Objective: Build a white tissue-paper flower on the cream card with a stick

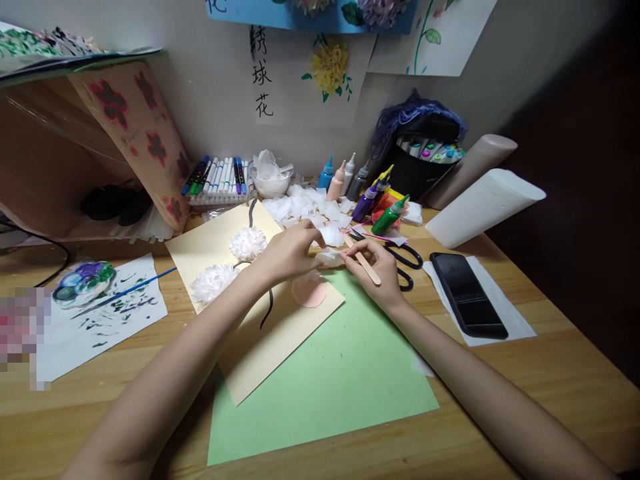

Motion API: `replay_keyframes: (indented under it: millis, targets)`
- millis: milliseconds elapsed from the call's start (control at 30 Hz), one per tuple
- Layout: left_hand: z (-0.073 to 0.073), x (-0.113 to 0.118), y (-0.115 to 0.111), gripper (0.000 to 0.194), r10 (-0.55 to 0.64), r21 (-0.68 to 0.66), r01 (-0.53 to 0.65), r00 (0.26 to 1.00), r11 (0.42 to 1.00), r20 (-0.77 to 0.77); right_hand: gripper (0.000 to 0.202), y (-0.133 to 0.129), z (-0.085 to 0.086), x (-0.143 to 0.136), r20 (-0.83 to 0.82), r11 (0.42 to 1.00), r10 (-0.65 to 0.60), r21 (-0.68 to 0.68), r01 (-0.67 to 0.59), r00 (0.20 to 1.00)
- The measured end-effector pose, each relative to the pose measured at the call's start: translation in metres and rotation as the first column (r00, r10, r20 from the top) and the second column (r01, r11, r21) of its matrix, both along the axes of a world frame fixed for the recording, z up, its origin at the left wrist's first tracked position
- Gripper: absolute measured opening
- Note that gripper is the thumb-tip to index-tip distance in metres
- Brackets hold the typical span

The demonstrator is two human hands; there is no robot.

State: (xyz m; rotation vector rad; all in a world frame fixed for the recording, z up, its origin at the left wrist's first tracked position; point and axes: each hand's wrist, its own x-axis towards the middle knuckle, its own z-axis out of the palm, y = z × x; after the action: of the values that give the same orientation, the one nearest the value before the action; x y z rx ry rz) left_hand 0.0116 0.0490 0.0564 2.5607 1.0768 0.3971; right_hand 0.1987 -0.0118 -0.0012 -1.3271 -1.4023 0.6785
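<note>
My right hand (374, 268) is closed, its fingertips pinching a small piece of white tissue paper (330, 257). A flat wooden craft stick (369, 268) lies across the fingers of the same hand. To the left, my left hand (295, 250) arches over the card with thumb and forefinger apart, the thumb close against the tissue; its other fingers are partly hidden. Beneath my hands is a cream card (250, 363) with two fluffy white paper flowers (249, 244), dark painted stems (267, 310) and a pink circle (309, 293). A green sheet (320, 393) lies under the card.
Loose tissue pieces (300, 207) spread behind my hands, near squeeze bottles (367, 200). Black-handled scissors (407, 257) lie right of my right hand. A phone (467, 293) rests farther right. At left are a paint palette (85, 283) and a blue brush (150, 281).
</note>
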Motion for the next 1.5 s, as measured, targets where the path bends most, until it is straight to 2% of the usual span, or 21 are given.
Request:
replay_keyframes:
  millis: [133, 200, 267, 400, 467, 567, 667, 800, 933, 1100, 1300, 1433, 1500]
  targets:
    - [0.004, 0.003, -0.002, 0.017, 0.037, -0.02, -0.037, 0.999, 0.999, -0.001, 0.015, 0.002, -0.001, 0.003, -0.032, 1.0, -0.009, -0.023, 0.009, 0.999]
    - [0.01, 0.002, -0.002, 0.018, 0.059, -0.08, -0.058, 0.998, 0.995, 0.013, 0.014, 0.004, -0.003, 0.006, -0.014, 0.998, -0.037, -0.042, 0.036, 0.999]
    - [0.017, 0.0, -0.004, 0.019, 0.035, -0.182, -0.029, 0.999, 0.983, 0.03, 0.014, 0.005, -0.004, 0.008, 0.012, 0.996, -0.074, -0.041, 0.074, 0.997]
    - [0.023, 0.002, -0.01, 0.017, -0.117, -0.42, 0.099, 0.993, 0.902, -0.019, 0.011, 0.005, -0.005, 0.007, -0.007, 0.982, -0.159, 0.105, 0.159, 0.987]
    - [0.021, 0.005, -0.013, 0.016, -0.129, -0.452, 0.09, 0.99, 0.887, -0.055, 0.015, 0.002, -0.004, 0.005, -0.037, 0.959, -0.18, 0.216, 0.184, 0.983]
    - [0.014, 0.009, -0.015, 0.018, -0.044, -0.352, -0.003, 0.991, 0.936, -0.126, 0.038, -0.01, -0.003, 0.002, -0.042, 0.921, -0.115, 0.369, 0.123, 0.992]
    - [0.008, 0.01, -0.015, 0.02, 0.009, -0.246, -0.051, 0.985, 0.968, -0.17, 0.053, -0.023, -0.002, 0.0, 0.046, 0.905, 0.037, 0.422, -0.053, 0.998]
    - [0.004, 0.01, -0.014, 0.02, 0.016, -0.203, -0.05, 0.986, 0.978, -0.164, 0.054, -0.031, -0.002, -0.002, 0.175, 0.864, 0.223, 0.419, -0.278, 0.959]
    - [0.002, 0.012, -0.014, 0.02, -0.006, -0.2, -0.027, 0.987, 0.979, -0.16, 0.048, -0.028, -0.003, -0.004, 0.295, 0.824, 0.287, 0.409, -0.392, 0.912]
    - [0.004, 0.012, -0.013, 0.017, -0.003, -0.178, -0.028, 0.985, 0.984, -0.171, 0.044, -0.024, -0.003, -0.006, 0.365, 0.836, 0.283, 0.359, -0.414, 0.887]
    - [-0.003, 0.003, 0.0, 0.024, 0.109, -0.056, -0.124, 0.97, 0.991, -0.218, 0.043, -0.024, -0.003, -0.006, 0.374, 0.841, 0.288, 0.341, -0.419, 0.882]
    - [-0.012, 0.0, 0.006, 0.028, 0.034, -0.078, -0.052, 0.975, 0.996, -0.219, 0.043, -0.022, -0.004, -0.008, 0.367, 0.85, 0.306, 0.311, -0.426, 0.878]
    - [-0.014, 0.0, 0.006, 0.027, -0.022, -0.095, 0.0, 0.974, 0.995, -0.225, 0.045, -0.022, -0.004, -0.009, 0.326, 0.873, 0.314, 0.27, -0.406, 0.892]
